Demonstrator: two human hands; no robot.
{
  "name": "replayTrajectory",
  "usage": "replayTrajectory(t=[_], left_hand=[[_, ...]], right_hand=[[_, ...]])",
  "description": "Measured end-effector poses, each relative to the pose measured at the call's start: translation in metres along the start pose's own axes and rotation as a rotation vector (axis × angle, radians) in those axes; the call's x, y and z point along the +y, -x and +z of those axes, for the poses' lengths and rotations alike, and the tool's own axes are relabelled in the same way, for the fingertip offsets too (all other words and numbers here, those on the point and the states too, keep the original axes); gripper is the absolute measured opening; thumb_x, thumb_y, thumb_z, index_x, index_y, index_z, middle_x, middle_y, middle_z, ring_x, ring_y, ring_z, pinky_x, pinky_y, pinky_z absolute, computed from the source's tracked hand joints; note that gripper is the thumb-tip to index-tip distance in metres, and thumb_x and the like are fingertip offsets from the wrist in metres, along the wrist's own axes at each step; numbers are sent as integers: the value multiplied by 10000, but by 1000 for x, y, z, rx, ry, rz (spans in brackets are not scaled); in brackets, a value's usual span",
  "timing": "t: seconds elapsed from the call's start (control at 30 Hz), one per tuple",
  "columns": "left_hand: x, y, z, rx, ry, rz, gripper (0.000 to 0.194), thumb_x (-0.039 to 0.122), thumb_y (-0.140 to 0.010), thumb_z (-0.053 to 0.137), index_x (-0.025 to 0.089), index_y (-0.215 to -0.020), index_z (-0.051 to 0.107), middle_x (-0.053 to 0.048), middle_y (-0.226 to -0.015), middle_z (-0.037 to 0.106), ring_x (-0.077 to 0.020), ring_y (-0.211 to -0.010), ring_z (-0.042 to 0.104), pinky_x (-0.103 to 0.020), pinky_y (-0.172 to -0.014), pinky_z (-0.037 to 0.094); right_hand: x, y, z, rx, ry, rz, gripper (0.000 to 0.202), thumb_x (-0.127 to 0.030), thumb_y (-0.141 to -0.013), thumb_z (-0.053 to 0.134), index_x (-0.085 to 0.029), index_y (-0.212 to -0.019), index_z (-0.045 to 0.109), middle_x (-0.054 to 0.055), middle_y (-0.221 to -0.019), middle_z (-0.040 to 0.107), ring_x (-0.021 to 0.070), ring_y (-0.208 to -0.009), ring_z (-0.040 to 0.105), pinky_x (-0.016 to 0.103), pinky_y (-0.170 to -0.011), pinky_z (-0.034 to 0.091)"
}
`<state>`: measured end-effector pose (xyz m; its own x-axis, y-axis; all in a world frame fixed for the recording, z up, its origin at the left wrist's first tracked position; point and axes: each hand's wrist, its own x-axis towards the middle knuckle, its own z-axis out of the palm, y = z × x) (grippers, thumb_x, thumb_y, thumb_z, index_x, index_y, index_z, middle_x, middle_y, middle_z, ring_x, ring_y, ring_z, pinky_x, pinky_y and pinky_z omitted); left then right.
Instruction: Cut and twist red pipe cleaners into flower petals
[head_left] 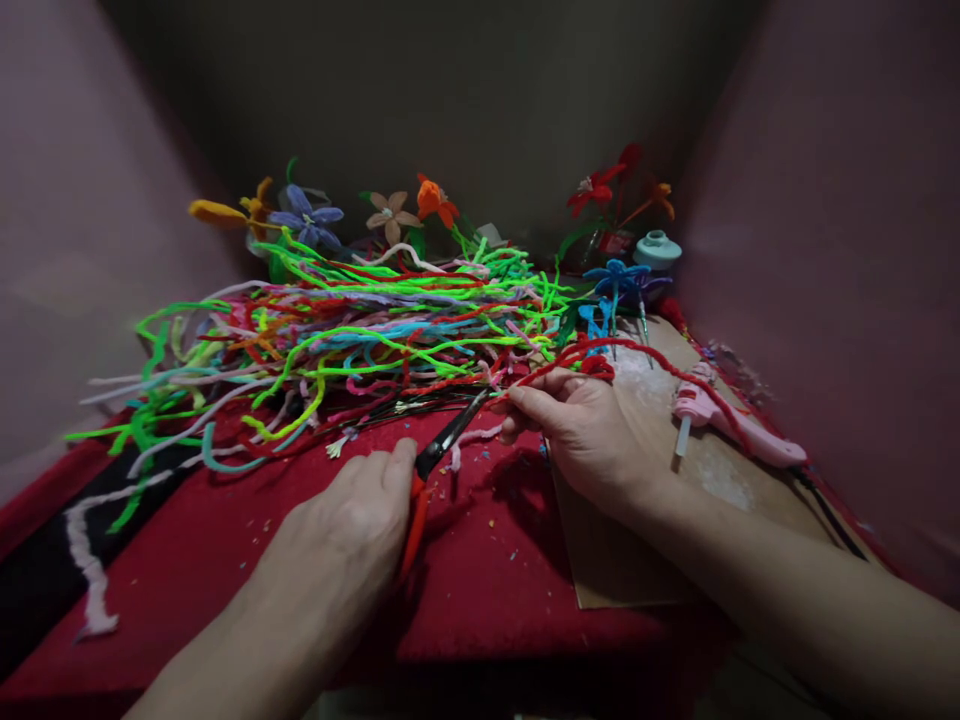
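My left hand is closed around red-handled scissors, whose dark blades point up and away to the right. Their tip reaches the ends of red pipe cleaners pinched between the thumb and fingers of my right hand. From that pinch the red strands arch over to the right, toward the pink glue gun. Whether the blades are apart or together at the tip I cannot tell. Just beyond both hands lies a big tangled pile of coloured pipe cleaners. A short pale pink piece lies beneath the scissors.
Cardboard lies under the glue gun on the red cloth. Fuzzy flowers stand along the back, among them a purple one, an orange one and blue ones. A pale teal pot sits back right. Walls enclose the sides.
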<state>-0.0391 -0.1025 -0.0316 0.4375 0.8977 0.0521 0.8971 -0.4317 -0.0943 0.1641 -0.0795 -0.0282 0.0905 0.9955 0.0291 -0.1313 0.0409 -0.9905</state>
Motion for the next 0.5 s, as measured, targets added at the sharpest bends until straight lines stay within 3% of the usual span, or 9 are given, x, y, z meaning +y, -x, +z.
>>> replayTrajectory(t=[0.13,0.27,0.5], left_hand=[[12,-1,-9,-142,-133,10,485,-15,-799,327,48,-1238,523,-189,-1005,642,-264,-934,632,-337,-680,564],[15,-2,-9,-81,-218,28,508,-44,-791,316,25,-1258,505,-188,-970,643,-263,-888,633,-323,-625,568],[14,-2,-7,-56,-234,37,497,-50,-779,338,26,-1229,536,-170,-920,650,-248,-834,639,-304,-576,570]], right_hand=[[1,1,-1,16,119,-75,168,-233,-778,602,-158,-628,608,1,-567,642,113,-563,581,278,-681,469],[5,1,-4,0,233,-140,193,-254,-793,582,-157,-632,626,15,-601,649,128,-606,577,301,-737,450],[5,1,-4,-20,242,-134,195,-252,-795,574,-158,-630,618,13,-584,638,132,-585,572,302,-703,451]])
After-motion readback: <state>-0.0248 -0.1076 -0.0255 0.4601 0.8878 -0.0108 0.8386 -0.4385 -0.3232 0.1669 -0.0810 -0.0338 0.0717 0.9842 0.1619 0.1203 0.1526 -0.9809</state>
